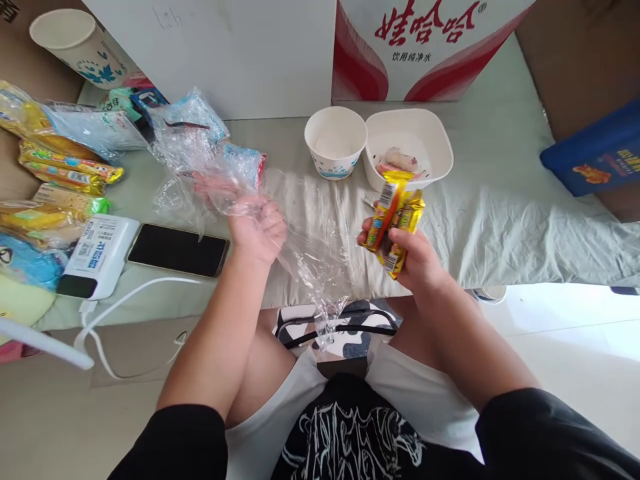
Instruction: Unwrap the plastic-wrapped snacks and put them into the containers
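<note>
My left hand (257,223) is closed on a clear plastic bag (315,247), which trails down toward my lap and bunches up beyond my fingers. Yellow-wrapped snack bars (393,220) are gripped in my right hand (417,257), just in front of a white square bowl (440,143). Inside that bowl lies a small wrapped item (397,161). A white paper bowl (336,133) with a blue print stands beside it, to the left. Blue-and-white packets (243,160) lie behind the plastic, partly covered by it.
A large white box (220,60) with a red-and-white panel stands at the back. Snack packets (70,167), a paper cup (75,50), a white power bank (103,257) with a cable and a phone (177,250) are on the left. A blue bag (600,150) is at right.
</note>
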`<state>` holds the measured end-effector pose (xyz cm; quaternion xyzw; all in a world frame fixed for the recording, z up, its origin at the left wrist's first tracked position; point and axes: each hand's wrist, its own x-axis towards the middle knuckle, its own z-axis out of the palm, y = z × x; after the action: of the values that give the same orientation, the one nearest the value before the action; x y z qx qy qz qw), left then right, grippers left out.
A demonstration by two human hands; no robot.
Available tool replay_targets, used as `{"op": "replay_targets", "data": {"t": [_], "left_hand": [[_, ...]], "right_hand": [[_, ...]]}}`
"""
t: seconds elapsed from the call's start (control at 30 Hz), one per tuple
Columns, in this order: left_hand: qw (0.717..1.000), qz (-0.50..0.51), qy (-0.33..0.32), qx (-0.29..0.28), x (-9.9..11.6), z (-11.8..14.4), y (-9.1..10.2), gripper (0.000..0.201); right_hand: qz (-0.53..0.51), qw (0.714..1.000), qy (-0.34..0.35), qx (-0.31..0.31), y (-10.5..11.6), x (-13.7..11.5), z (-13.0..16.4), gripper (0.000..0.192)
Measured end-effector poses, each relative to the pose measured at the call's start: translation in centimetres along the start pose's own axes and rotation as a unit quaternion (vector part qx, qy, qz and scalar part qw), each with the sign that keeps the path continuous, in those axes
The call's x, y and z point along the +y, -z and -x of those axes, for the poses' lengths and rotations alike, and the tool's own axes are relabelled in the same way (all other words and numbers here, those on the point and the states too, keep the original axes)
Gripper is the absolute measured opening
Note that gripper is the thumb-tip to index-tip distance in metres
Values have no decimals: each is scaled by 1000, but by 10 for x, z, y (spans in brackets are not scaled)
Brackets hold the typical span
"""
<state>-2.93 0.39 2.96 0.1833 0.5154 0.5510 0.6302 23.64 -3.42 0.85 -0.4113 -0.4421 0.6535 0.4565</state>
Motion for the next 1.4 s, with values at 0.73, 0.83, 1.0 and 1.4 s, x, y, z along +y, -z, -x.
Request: {"op": "replay_targets", "data": {"t": [0.73,0.83,1.0,1.4], "left_hand": [[988,-7,56,-146,1,8,-8,35],[992,-18,30,-122,0,11,-12,39],[995,70,-36,-61,-9,14,-8,47],[971,224,-67,-52,-27,16,-23,49]], "right_hand": [[436,870,172,153,42,-78,-70,36],[254,951,166,62,23,-26,-19,64],[136,988,68,-6,14,26,5,86],[287,956,-47,-29,-32,27,1,82]]}}
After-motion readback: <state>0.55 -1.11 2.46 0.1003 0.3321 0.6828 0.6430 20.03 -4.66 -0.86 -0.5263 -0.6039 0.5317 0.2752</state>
